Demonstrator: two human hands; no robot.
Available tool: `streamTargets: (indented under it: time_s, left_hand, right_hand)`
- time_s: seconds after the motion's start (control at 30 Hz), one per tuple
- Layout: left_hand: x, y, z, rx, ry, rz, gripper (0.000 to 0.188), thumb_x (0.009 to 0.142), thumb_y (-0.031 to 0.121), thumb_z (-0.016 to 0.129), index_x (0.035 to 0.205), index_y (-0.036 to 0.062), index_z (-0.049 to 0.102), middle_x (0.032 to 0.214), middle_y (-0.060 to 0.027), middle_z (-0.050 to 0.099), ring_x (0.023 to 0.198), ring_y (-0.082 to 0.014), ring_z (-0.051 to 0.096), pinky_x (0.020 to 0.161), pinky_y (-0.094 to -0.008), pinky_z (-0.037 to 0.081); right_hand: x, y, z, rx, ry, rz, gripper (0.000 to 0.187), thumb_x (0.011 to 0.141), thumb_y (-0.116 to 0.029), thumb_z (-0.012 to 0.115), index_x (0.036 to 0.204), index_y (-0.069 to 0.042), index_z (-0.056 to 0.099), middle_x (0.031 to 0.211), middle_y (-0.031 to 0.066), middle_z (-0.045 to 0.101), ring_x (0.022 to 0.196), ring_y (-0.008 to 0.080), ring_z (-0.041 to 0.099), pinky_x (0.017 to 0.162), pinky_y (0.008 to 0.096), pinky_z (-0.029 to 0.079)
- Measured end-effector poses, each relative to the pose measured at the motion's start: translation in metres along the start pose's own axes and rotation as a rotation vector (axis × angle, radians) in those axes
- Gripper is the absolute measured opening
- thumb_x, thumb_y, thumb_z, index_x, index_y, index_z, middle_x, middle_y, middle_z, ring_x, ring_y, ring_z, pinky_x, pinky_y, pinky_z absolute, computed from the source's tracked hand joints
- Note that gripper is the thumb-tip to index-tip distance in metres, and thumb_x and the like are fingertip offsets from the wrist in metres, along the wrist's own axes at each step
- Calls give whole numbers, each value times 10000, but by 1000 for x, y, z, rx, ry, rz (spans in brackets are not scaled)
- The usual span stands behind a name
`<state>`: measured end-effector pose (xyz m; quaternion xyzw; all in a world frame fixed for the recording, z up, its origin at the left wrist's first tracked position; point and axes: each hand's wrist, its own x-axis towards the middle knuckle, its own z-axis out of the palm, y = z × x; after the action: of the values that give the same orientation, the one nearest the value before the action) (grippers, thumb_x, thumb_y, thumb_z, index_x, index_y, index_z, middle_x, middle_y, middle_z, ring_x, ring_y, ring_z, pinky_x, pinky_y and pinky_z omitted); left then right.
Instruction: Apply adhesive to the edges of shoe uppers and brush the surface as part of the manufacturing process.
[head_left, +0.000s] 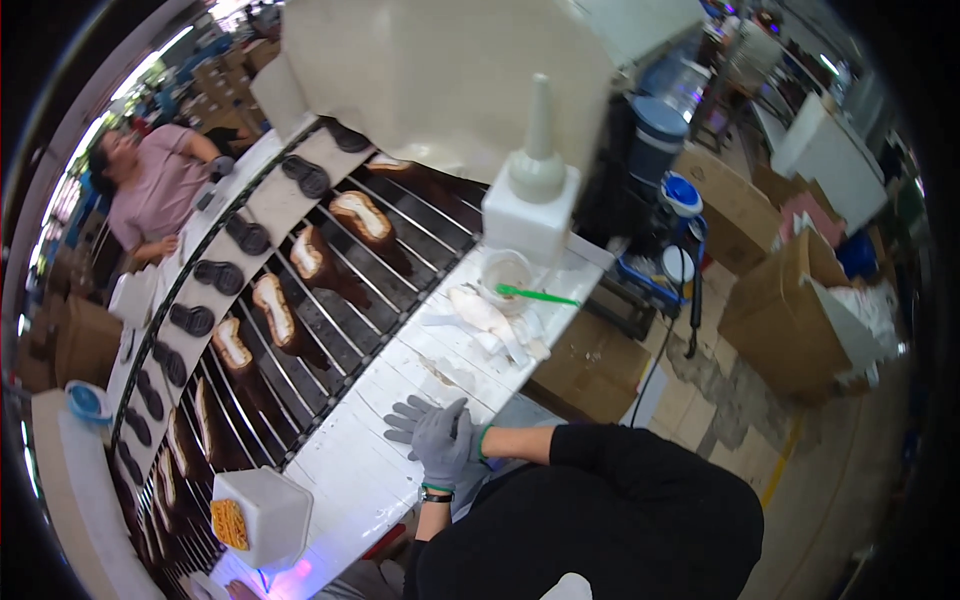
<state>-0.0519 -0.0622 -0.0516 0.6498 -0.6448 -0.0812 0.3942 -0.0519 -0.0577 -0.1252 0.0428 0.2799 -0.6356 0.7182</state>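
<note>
The gloved left hand [438,458], a watch at its wrist, and the gloved right hand [466,438] overlap, pressed together on the white worktop [350,440]; some grey fingers lie spread toward ten o'clock, though I cannot tell which hand owns them or whether either pinches anything. From the hands, the brown boots [275,312] run from eight round to eleven o'clock, lying across a rack of metal bars [395,262] with pale undersides showing, and beyond them a row of black soles [246,236] lines a light ledge. At one o'clock a crumpled white cloth [485,316], a clear cup [507,268] with a green-handled brush [537,294] over its rim, and a tall white bottle [532,208] crowd the worktop, the bottle blocking part of a pale housing [440,85]. At eight o'clock a white block-shaped container [270,515] with an orange patch hides part of the rack; a co-worker [160,190] sits past the ledge toward ten, and open cartons [785,305] stand on the floor at two o'clock
</note>
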Motion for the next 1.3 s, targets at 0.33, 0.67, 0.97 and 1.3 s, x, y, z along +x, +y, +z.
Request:
streamTargets:
  time_s: [0.33,0.67,0.97,1.3]
  left_hand:
    - [10,28,-17,-39,-219,-217,201,861,182,625,985,38,689,938,-184,663,908,-324,633,868,-413,464]
    - [15,37,-30,117,-143,-185,190,824,134,622,972,36,690,897,-191,652,887,-343,621,857,-428,456]
    - [18,43,-34,-109,-214,-363,207,825,161,620,989,57,692,970,-222,645,961,-333,611,905,-432,436]
    - [-8,-13,1,-23,15,-46,182,805,176,633,947,83,699,753,-107,652,731,-278,631,711,-361,489]
  right_hand:
    - [44,-62,10,-1955,-1620,-770,608,936,-412,442,1453,-125,304,1523,139,235,1426,299,158,1157,465,98]
    - [45,-60,13,-1928,-1659,-788,623,938,-464,419,1468,-163,287,1517,121,264,1412,301,204,1154,484,101]
    - [55,-58,4,-2008,-1658,-836,639,922,-508,430,1465,-198,300,1497,113,300,1389,325,242,1139,519,141]
    - [51,-50,2,-1951,-1661,-781,635,928,-500,422,1471,-197,291,1508,115,280,1399,325,221,1139,520,130]
